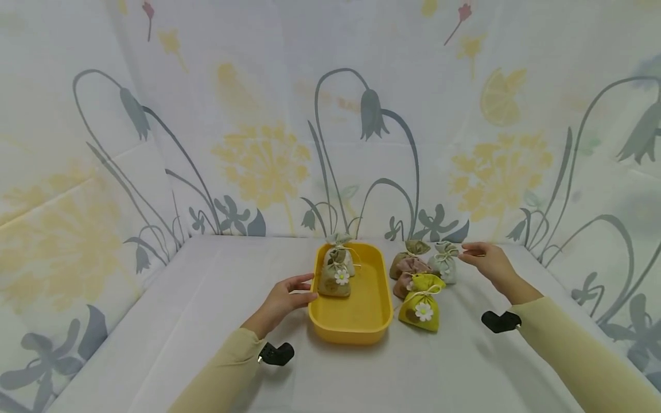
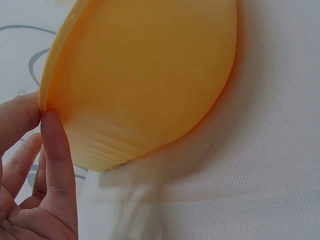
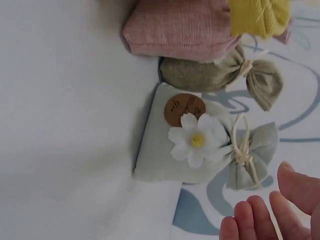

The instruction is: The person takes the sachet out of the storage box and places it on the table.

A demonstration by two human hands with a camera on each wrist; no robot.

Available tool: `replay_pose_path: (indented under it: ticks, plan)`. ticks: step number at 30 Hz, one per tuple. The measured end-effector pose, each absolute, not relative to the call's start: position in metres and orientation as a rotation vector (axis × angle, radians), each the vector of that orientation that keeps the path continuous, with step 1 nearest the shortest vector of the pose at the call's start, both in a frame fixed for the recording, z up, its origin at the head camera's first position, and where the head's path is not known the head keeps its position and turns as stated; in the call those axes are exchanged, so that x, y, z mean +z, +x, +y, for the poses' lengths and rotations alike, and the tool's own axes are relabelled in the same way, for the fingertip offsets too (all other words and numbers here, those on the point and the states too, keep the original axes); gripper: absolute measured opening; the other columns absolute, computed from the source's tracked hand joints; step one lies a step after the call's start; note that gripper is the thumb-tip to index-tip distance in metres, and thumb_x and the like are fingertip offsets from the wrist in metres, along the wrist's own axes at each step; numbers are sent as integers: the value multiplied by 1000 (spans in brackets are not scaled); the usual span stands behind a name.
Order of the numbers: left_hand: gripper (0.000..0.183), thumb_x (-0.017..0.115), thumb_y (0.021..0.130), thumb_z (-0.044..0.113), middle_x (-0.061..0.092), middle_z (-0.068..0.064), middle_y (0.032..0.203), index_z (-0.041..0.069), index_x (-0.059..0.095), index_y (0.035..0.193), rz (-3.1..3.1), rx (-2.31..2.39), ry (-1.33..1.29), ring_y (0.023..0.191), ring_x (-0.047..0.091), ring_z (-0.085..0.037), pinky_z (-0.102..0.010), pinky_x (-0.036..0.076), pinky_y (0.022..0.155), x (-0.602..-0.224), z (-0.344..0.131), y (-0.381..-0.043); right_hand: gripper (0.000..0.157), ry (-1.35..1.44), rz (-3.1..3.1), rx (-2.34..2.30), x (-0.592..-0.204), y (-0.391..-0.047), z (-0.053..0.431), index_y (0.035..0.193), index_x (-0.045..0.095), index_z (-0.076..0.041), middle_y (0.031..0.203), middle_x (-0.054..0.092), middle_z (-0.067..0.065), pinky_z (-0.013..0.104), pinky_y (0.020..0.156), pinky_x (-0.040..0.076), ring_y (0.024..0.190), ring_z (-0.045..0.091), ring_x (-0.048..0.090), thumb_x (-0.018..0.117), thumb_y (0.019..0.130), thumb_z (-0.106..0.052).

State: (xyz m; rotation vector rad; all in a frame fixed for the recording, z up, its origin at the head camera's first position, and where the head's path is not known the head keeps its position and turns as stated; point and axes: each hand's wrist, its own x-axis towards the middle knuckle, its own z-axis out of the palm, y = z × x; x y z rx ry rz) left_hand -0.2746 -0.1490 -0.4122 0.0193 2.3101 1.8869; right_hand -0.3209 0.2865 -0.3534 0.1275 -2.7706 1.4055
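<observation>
In the head view, my left hand (image 1: 281,299) is at the left side of a yellow plastic tub (image 1: 369,310). The left wrist view shows the thumb and a finger of that hand pinching the tub's rim (image 2: 44,82). Inside the tub, a brownish pouch (image 1: 333,284) with a white flower leans before a paler pouch (image 1: 349,264). My right hand (image 1: 490,265) hovers beside the tied neck of a pale green pouch (image 1: 445,268), fingers slightly bent and holding nothing. That pouch (image 3: 165,150) bears a white flower and a round brown tag in the right wrist view.
Right of the tub sit a yellow-green pouch (image 1: 420,312), a pink pouch (image 1: 413,267) and an olive pouch (image 1: 400,261), close together. A white cloth covers the table (image 1: 206,321). Behind it rises a flower-printed curtain (image 1: 289,103).
</observation>
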Motion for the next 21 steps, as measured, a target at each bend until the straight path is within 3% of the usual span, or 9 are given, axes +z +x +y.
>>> replay_pose_path:
  ticks: [10, 15, 21]
  plan:
    - [52, 73, 81, 11, 56, -13, 114, 7, 55, 130, 2320, 1898, 22, 94, 59, -20, -34, 53, 81, -414, -150, -274, 62, 147, -2731, 1461, -347, -296, 276, 133, 43, 7, 121, 50, 25, 57, 97, 35, 115, 42, 44, 59, 91, -37]
    - [51, 72, 81, 10, 56, -13, 113, 8, 55, 130, 2309, 1924, 21, 95, 58, -21, -34, 53, 82, -415, -150, -275, 59, 165, -2708, 1497, -344, -287, 268, 130, 48, 3, 119, 55, 18, 56, 97, 36, 113, 37, 48, 61, 90, -38]
    - [51, 72, 81, 10, 56, -13, 113, 7, 55, 129, 2302, 1922, 35, 95, 58, -21, -34, 53, 81, -416, -149, -276, 60, 225, -2703, 1553, -343, -274, 257, 130, 48, 4, 120, 54, 21, 55, 98, 35, 115, 39, 46, 62, 89, -38]
